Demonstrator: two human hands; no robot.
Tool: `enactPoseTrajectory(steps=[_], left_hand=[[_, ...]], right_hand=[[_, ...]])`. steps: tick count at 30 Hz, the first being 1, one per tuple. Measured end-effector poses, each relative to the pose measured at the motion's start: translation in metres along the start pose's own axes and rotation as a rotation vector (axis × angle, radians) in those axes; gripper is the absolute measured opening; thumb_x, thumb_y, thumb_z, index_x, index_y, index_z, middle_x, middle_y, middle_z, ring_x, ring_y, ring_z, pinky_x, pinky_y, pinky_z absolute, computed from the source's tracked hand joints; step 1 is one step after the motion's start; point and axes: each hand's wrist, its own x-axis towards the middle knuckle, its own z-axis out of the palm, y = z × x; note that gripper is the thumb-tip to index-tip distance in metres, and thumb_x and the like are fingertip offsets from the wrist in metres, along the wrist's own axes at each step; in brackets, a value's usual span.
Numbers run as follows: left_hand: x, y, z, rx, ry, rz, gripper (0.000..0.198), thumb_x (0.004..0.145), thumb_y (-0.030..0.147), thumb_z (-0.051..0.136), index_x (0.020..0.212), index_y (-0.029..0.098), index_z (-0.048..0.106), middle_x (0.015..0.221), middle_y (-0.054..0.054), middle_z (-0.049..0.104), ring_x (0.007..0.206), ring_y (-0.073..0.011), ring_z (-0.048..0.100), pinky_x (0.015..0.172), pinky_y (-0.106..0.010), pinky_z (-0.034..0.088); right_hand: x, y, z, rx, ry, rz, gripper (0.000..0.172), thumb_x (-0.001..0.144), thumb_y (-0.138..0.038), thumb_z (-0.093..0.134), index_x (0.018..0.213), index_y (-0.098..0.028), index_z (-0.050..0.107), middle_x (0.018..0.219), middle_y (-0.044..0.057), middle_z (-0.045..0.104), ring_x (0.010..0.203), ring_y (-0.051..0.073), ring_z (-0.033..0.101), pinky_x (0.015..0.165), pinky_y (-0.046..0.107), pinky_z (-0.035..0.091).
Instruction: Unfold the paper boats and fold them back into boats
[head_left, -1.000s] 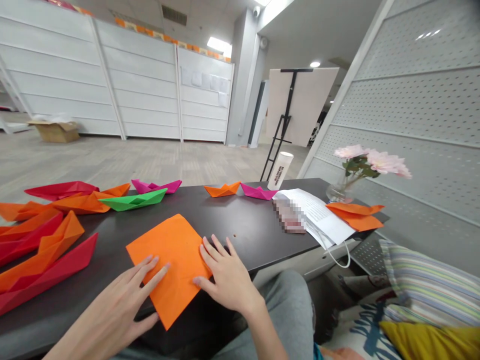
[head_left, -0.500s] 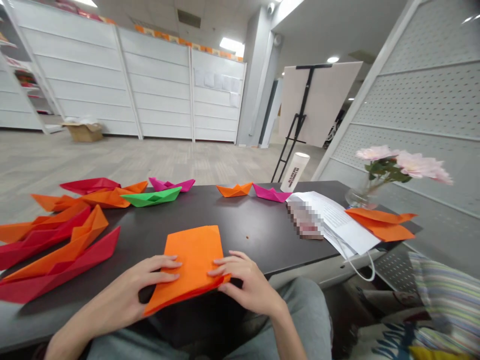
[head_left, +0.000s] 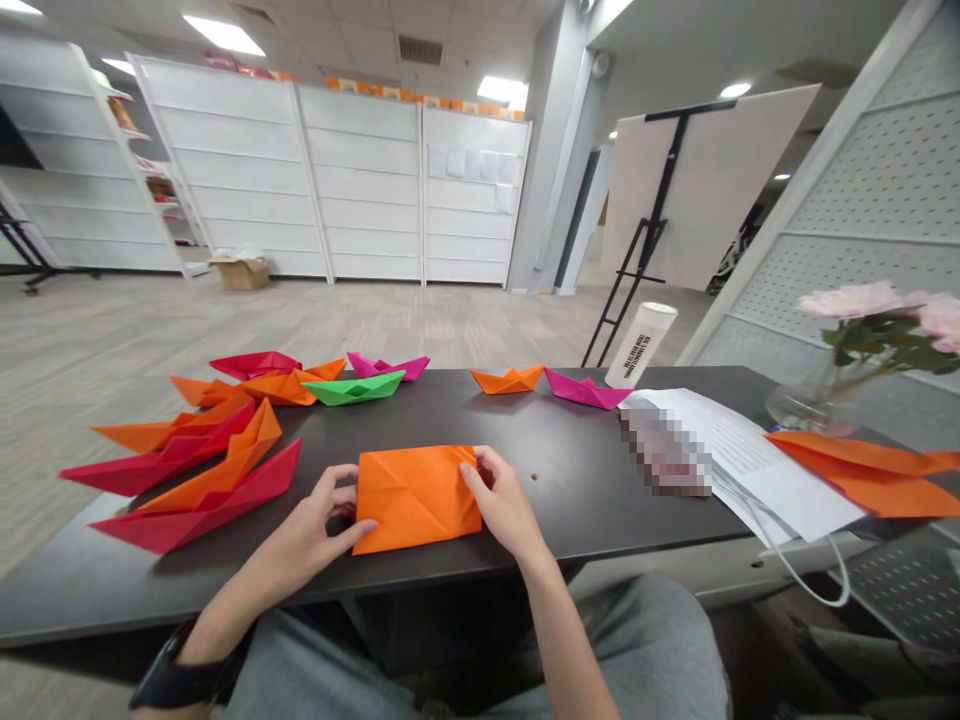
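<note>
The dark table spreads widest, with white printed papers toward its right end and a cluster of folded paper boats at the left, a red boat nearest. The orange folded paper is between both hands over the table's near side (whether it rests there, I cannot tell). The left hand pinches its left edge, thumb in front, fingers bent at the side; the right hand grips the upper right corner, thumb in front, other fingertips hidden. This looks like a mid-fold step, handling a creased rectangle; the next move probably calls for matched edges and a firm crease. The papers' print is too small to read, and dark sideways lettering on the white cylinder is not reliably legible.
</note>
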Motion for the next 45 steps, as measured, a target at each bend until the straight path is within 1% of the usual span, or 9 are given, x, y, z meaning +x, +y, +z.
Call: enactPoseTrajectory(steps=[6,11,19,24,29,33,38,42,45], left_hand=[[-0.004,0.006,-0.002,0.091,-0.038,0.065,0.023,0.093,0.037,0.056,0.11,0.022,0.05,0.118,-0.01,0.069,0.111,-0.0244,0.066,0.101,-0.043,0.052],[-0.007,0.007,-0.003,0.12,-0.043,0.074,0.039,0.093,0.038,0.056,0.128,0.021,0.05,0.132,-0.011,0.063,0.12,-0.0266,0.062,0.104,-0.041,0.051],[-0.008,0.007,-0.005,0.247,-0.023,0.047,0.04,0.091,0.043,0.059,0.123,0.02,0.058,0.124,-0.011,0.068,0.112,-0.0285,0.066,0.098,-0.042,0.054],[-0.008,0.008,-0.005,0.18,-0.053,0.045,0.038,0.093,0.041,0.057,0.125,0.021,0.054,0.128,-0.011,0.066,0.115,-0.0271,0.065,0.1,-0.042,0.054],[-0.008,0.01,-0.004,0.129,-0.056,0.031,0.04,0.092,0.041,0.058,0.125,0.019,0.054,0.129,-0.012,0.065,0.118,-0.0289,0.063,0.102,-0.044,0.053],[-0.006,0.013,-0.003,0.076,-0.058,0.031,0.041,0.092,0.04,0.056,0.127,0.019,0.052,0.131,-0.012,0.063,0.122,-0.0289,0.061,0.106,-0.045,0.049],[-0.006,0.01,-0.003,0.083,-0.072,0.018,0.033,0.095,0.038,0.053,0.121,0.019,0.047,0.123,-0.013,0.066,0.113,-0.0247,0.065,0.101,-0.044,0.051],[-0.005,0.005,-0.001,0.163,-0.033,0.036,0.052,0.093,0.035,0.054,0.138,0.02,0.031,0.119,-0.011,0.066,0.107,-0.0222,0.066,0.099,-0.044,0.052],[-0.003,0.006,0.001,0.297,0.037,0.142,0.066,0.091,0.033,0.057,0.147,0.023,0.024,0.132,-0.012,0.057,0.119,-0.0246,0.06,0.102,-0.047,0.051]], right_hand=[[-0.009,0.001,-0.005,0.132,0.066,0.014,0.019,0.084,-0.037,0.065,0.09,-0.02,0.06,0.082,0.0,0.062,0.078,0.016,0.059,0.072,0.028,0.048],[-0.013,-0.008,-0.004,0.278,0.096,-0.061,0.027,0.077,-0.029,0.072,0.083,-0.024,0.047,0.078,-0.004,0.054,0.069,0.012,0.055,0.065,0.023,0.046],[-0.018,-0.017,-0.011,0.08,-0.072,-0.091,0.023,0.087,-0.035,0.064,0.106,-0.022,0.069,0.105,0.005,0.067,0.095,0.018,0.062,0.077,0.028,0.051],[-0.015,-0.012,-0.01,0.179,-0.041,-0.13,0.015,0.084,-0.035,0.068,0.086,-0.021,0.066,0.095,0.005,0.066,0.09,0.018,0.063,0.073,0.028,0.051],[-0.015,-0.01,-0.007,0.251,0.019,-0.044,0.032,0.078,-0.042,0.073,0.073,-0.022,0.048,0.087,0.003,0.063,0.083,0.017,0.062,0.07,0.028,0.051],[-0.015,-0.008,-0.006,0.265,0.016,-0.043,0.026,0.08,-0.042,0.069,0.086,-0.023,0.052,0.082,-0.001,0.06,0.072,0.014,0.058,0.067,0.026,0.048],[-0.009,0.003,-0.004,0.186,0.126,0.018,0.029,0.079,-0.033,0.068,0.103,-0.022,0.056,0.072,-0.004,0.056,0.068,0.014,0.056,0.066,0.026,0.045],[-0.007,0.01,-0.002,-0.055,0.134,0.019,0.022,0.081,-0.028,0.064,0.102,-0.021,0.061,0.07,-0.003,0.058,0.068,0.015,0.059,0.067,0.028,0.045],[-0.01,0.006,-0.002,-0.127,0.095,-0.01,0.024,0.083,-0.027,0.059,0.107,-0.021,0.061,0.075,-0.002,0.061,0.071,0.016,0.061,0.068,0.029,0.047]])
